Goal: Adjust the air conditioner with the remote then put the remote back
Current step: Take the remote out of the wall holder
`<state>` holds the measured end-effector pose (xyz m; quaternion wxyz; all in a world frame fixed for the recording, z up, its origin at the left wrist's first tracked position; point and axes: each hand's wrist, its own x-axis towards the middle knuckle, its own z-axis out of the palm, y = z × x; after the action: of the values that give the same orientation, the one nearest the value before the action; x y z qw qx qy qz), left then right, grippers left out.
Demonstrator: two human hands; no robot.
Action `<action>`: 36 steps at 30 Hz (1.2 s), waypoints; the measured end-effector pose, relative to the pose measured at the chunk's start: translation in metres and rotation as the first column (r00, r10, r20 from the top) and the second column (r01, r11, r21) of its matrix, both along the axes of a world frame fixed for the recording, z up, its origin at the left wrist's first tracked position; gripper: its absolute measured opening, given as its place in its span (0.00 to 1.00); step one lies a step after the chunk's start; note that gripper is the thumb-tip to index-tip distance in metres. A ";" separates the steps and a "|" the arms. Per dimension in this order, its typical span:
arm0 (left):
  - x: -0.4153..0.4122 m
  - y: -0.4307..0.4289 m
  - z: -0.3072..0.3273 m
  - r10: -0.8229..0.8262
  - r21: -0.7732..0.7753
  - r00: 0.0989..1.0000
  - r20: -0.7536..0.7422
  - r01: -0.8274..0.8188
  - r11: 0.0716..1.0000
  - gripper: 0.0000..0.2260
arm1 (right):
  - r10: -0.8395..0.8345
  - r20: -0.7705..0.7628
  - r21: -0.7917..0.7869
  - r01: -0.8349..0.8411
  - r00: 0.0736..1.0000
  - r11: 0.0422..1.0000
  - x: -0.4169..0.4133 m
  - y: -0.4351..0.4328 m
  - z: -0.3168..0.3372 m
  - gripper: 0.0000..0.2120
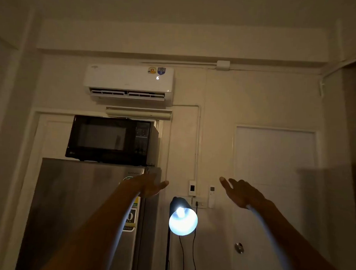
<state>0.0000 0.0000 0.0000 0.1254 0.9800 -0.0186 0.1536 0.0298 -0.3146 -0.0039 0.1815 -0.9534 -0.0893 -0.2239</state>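
The white air conditioner (128, 80) hangs high on the wall, its louvre open and a small lit display on its front. The white remote (211, 196) sits upright in a holder on the wall, right of a wall switch. My right hand (241, 192) is raised just right of the remote, fingers spread, holding nothing and not touching it. My left hand (149, 185) is stretched out in front of the fridge, palm open and empty.
A black microwave (110, 139) stands on a steel fridge (85, 212) at the left. A lit floor lamp (182, 220) shines below the wall socket (199, 203), its cords hanging down. A white door (274, 178) with a round knob (238, 247) is at the right.
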 end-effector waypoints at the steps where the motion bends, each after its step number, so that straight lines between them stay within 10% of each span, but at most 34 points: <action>1: 0.009 0.001 0.000 0.001 -0.022 1.000 -0.005 -0.001 1.000 0.36 | -0.014 0.006 0.009 0.014 1.000 1.000 0.008 -0.001 -0.001 0.38; 36: 0.386 -0.178 -0.053 0.168 0.148 0.977 -0.133 -0.148 0.978 0.37 | -0.003 -0.196 -0.183 -0.034 0.981 0.983 0.418 -0.115 -0.056 0.35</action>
<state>0.3865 -0.1782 -0.0533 0.0462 0.9932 0.0580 0.0900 0.4480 -0.4293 -0.0597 0.1015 -0.9828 -0.0989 -0.1184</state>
